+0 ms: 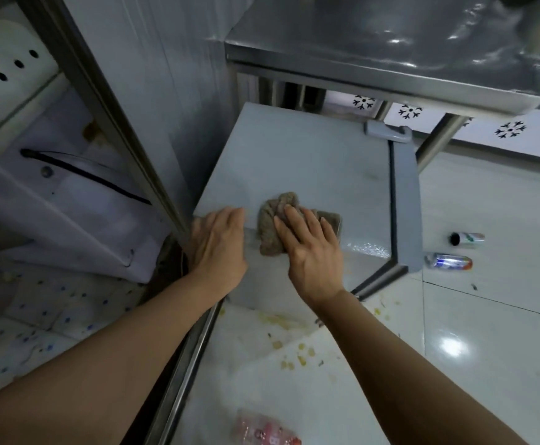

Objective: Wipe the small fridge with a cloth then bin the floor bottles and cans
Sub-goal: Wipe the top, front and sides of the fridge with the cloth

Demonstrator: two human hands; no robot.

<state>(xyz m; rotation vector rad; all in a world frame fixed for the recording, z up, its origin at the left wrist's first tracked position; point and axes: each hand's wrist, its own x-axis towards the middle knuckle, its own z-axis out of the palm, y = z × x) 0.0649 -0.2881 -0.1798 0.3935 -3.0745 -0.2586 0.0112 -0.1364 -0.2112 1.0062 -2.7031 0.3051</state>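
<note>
The small grey fridge [294, 162] stands below me, its flat top facing up. A crumpled brown-grey cloth [270, 226] lies on the near part of that top. My right hand [310, 248] presses flat on the cloth with straight fingers. My left hand [219, 245] rests on the top's left near edge, fingers bent over the rim. On the white floor to the right lie two cans, one with a dark end [466, 238] and one silver, blue and orange [448, 262]. A crushed plastic bottle with a red label [267, 430] lies on the floor near the bottom edge.
A steel table [390, 69] overhangs the fridge's far side, one leg [439, 142] at the right. A steel frame post [108, 101] and a white appliance [53, 194] stand at the left. Yellow food scraps [297, 354] litter the floor.
</note>
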